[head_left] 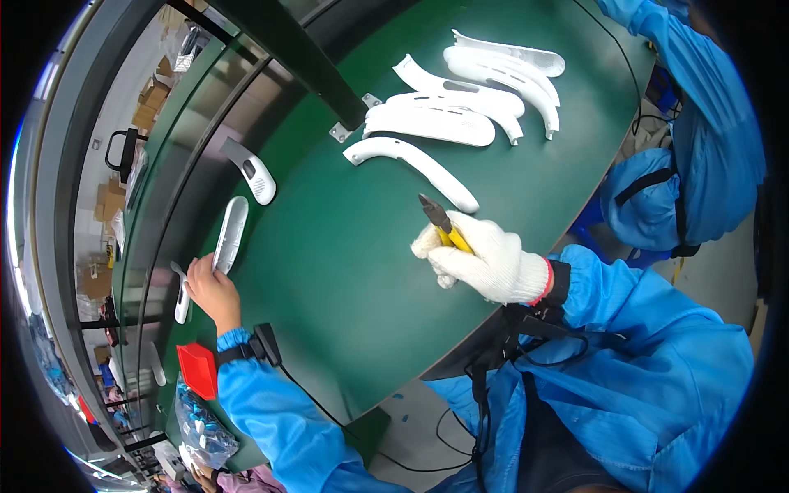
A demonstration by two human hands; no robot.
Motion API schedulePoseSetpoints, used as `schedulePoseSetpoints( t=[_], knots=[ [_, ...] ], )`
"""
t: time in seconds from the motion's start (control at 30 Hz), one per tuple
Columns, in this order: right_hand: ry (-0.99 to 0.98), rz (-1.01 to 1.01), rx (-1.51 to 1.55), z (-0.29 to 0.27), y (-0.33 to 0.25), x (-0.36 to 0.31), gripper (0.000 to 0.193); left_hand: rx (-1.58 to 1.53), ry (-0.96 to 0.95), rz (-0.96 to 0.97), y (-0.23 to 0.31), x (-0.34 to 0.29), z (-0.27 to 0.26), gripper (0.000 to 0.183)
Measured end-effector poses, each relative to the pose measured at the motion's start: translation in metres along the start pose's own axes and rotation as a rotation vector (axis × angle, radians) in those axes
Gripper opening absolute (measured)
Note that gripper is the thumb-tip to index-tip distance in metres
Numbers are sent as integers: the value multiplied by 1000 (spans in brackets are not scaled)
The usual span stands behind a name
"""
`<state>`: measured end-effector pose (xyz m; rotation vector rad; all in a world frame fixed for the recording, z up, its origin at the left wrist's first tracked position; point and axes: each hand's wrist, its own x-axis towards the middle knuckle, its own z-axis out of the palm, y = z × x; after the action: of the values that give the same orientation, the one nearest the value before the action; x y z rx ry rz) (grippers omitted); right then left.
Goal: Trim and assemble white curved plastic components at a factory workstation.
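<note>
Smooth green worktop (329,271) across the centre | dark green metal post (292,62) standing on it | brown cardboard boxes (154,97) stacked beyond, far left | pale grey floor (411,423) below the near edge | bright white lighting (12,205) along the left rim

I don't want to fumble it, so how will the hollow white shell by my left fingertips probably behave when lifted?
The white shell is probably stiff, since its raised rim holds a clean, even outline. It's likely light for its size, being hollow and seemingly thin-walled. Its smooth surface might slide easily on the flat green table.
</note>
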<state>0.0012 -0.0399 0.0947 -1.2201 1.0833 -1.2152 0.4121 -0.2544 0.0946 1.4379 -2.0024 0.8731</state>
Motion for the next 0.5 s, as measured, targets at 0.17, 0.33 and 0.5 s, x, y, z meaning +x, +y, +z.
schedulePoseSetpoints(
  t=[0.17,0.33,0.5],
  knots=[
    [-32,7,11,0,-4,-2,20,85,-316,-200,-49,-2,45,36],
    [-26,28,-43,-3,-5,-3,20,-52,-48,-241,15,8,30,42],
    [-10,8,-46,0,-1,-4,20,-452,-140,-38,108,56,15,41]
  ],
)
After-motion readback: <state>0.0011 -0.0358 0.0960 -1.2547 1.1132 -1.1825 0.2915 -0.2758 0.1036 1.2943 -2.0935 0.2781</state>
